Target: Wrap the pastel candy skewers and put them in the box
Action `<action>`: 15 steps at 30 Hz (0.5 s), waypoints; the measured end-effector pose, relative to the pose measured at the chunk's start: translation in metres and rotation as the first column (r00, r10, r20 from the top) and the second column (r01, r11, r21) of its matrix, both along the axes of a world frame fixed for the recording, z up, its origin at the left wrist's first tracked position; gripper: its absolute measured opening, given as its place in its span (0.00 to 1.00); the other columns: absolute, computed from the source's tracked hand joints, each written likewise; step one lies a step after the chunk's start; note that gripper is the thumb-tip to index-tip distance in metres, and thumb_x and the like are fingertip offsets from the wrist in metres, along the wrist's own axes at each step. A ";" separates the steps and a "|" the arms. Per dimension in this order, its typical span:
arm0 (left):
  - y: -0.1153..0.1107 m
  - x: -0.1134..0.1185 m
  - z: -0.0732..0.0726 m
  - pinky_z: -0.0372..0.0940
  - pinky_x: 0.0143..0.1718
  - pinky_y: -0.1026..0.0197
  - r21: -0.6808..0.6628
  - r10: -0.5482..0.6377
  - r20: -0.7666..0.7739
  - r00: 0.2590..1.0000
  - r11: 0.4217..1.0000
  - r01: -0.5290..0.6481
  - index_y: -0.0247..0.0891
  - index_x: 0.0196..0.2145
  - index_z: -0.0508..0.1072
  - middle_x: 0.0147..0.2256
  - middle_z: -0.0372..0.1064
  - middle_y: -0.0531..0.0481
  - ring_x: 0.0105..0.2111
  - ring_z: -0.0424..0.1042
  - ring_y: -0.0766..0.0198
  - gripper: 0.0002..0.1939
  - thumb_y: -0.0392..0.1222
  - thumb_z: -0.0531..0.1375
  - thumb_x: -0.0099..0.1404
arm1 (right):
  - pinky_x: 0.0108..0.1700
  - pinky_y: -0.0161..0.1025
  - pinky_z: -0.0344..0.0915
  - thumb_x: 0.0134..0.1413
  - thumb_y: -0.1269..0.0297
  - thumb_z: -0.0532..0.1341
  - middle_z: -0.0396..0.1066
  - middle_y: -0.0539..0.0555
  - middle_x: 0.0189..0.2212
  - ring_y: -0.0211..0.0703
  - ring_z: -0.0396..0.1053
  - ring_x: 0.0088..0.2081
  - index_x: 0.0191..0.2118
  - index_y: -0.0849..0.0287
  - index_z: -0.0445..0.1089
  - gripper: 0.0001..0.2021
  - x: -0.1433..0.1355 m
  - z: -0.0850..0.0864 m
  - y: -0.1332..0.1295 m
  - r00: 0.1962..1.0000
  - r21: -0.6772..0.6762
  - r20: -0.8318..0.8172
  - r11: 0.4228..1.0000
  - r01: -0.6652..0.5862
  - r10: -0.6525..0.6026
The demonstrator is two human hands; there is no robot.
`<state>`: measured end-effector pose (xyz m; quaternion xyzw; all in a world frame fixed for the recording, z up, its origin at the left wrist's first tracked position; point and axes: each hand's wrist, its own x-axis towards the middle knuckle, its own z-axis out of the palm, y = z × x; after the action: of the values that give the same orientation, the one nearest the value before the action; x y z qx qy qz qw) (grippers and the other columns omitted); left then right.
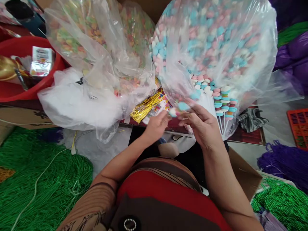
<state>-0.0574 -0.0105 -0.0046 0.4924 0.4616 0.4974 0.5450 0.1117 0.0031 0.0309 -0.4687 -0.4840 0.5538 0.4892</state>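
In the head view my left hand [156, 127] is closed in a pinch at the left end of a candy skewer [172, 112], a short row of white and coloured pieces; its stick is hidden. My right hand [203, 126] is at the other end, its fingers curled around a blue candy [183, 106], slightly smeared by motion. Just beyond my right hand, finished candy skewers [225, 104] on white sticks lean upright by a large clear bag [216, 35] of pink, blue and white candies. Gold twist ties [146, 106] lie in a bundle beyond my left hand.
Bags of orange and green gummies [79, 35] stand at the back left, near a crumpled clear bag [96, 106]. A red basin [26, 89] is far left. Green strands [48, 173], purple strands [284, 163] and an orange crate [298, 128] lie around the table.
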 end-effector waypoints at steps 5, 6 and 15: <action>0.014 -0.041 -0.002 0.65 0.25 0.66 -0.299 0.296 0.417 0.860 0.938 -0.178 0.40 0.29 0.65 0.14 0.50 0.65 0.13 0.54 0.74 0.22 0.60 0.64 0.66 | 0.52 0.49 0.75 0.64 0.61 0.61 0.83 0.53 0.42 0.47 0.79 0.44 0.46 0.54 0.81 0.12 -0.027 -0.030 0.052 0.866 0.238 0.497 0.952 -0.193 0.051; 0.018 -0.046 -0.002 0.65 0.25 0.67 -0.334 0.335 0.420 0.844 0.921 -0.199 0.40 0.29 0.65 0.14 0.51 0.65 0.13 0.55 0.74 0.21 0.58 0.63 0.67 | 0.54 0.50 0.74 0.64 0.65 0.60 0.83 0.54 0.44 0.49 0.79 0.47 0.45 0.55 0.81 0.12 -0.034 -0.037 0.063 0.801 0.281 0.599 0.930 -0.237 0.023; 0.032 -0.054 -0.010 0.65 0.24 0.69 -0.371 0.380 0.375 0.845 0.897 -0.239 0.39 0.28 0.64 0.14 0.53 0.65 0.14 0.59 0.74 0.19 0.54 0.62 0.70 | 0.45 0.44 0.68 0.65 0.71 0.53 0.79 0.62 0.48 0.54 0.74 0.46 0.50 0.58 0.79 0.18 -0.061 -0.053 0.114 0.168 0.064 0.985 0.842 -0.535 0.032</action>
<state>-0.1112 0.0217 -0.0149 0.1938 0.4732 0.5987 0.6165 0.0511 0.1175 -0.0216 -0.4929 -0.8610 0.1146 0.0512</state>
